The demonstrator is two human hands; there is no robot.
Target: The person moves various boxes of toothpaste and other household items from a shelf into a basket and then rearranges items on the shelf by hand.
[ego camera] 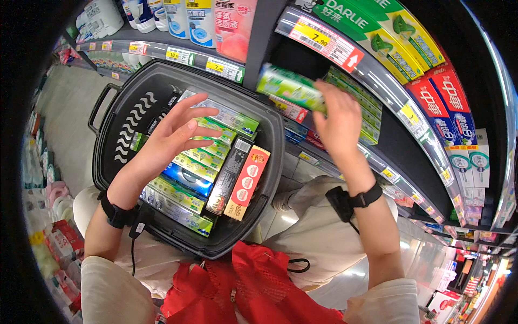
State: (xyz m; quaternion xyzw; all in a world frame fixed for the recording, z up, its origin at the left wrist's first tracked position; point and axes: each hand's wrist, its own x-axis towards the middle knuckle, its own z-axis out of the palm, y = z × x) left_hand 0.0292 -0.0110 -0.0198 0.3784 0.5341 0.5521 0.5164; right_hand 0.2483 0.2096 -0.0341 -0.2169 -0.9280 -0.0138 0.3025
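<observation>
My right hand [339,115] grips one end of a green toothpaste carton [288,90], blurred, held between the basket and the shelf. My left hand [172,135] hovers with spread fingers over the black plastic basket [279,148] and holds nothing. Inside the basket lie several green cartons [202,158], a blue carton [187,180] and a silver-and-green carton [178,208]. A black carton [230,174] and a red-and-cream carton [247,184] lie along its right side. My left hand and forearm hide part of the contents.
A row of green cartons [370,115] stands on the shelf behind my right hand. Above it, a shelf edge with price tags [323,42] juts out below Darlie toothpaste boxes [384,44] and red boxes [439,95]. Cleaner bottles [200,24] line the far shelf. My knees flank the basket.
</observation>
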